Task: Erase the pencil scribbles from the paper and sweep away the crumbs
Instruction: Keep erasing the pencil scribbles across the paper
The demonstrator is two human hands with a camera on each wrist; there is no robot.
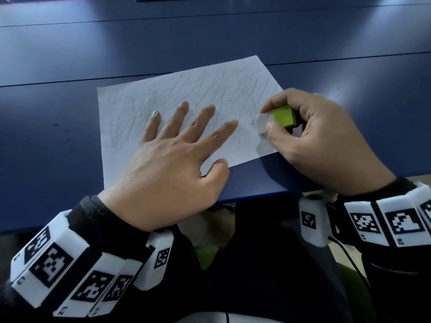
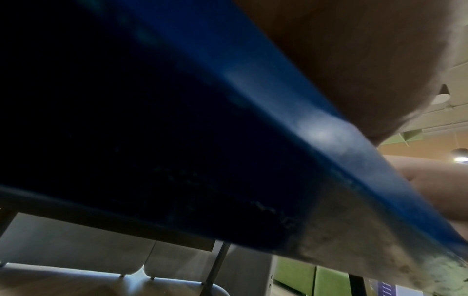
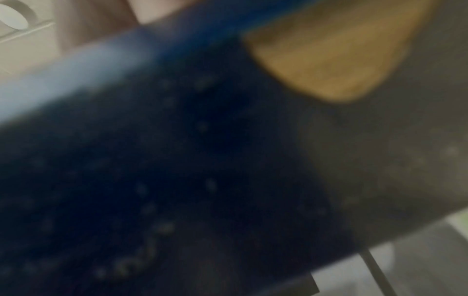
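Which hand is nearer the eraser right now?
Right. The right hand pinches the eraser at the near right part of the paper. The left hand lies flat on the paper to the eraser's left, fingers spread, not touching it.

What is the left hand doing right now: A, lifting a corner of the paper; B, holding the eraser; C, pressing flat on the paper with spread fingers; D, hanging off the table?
C: the left hand lies flat, fingers spread, on the paper, while the right hand holds the eraser.
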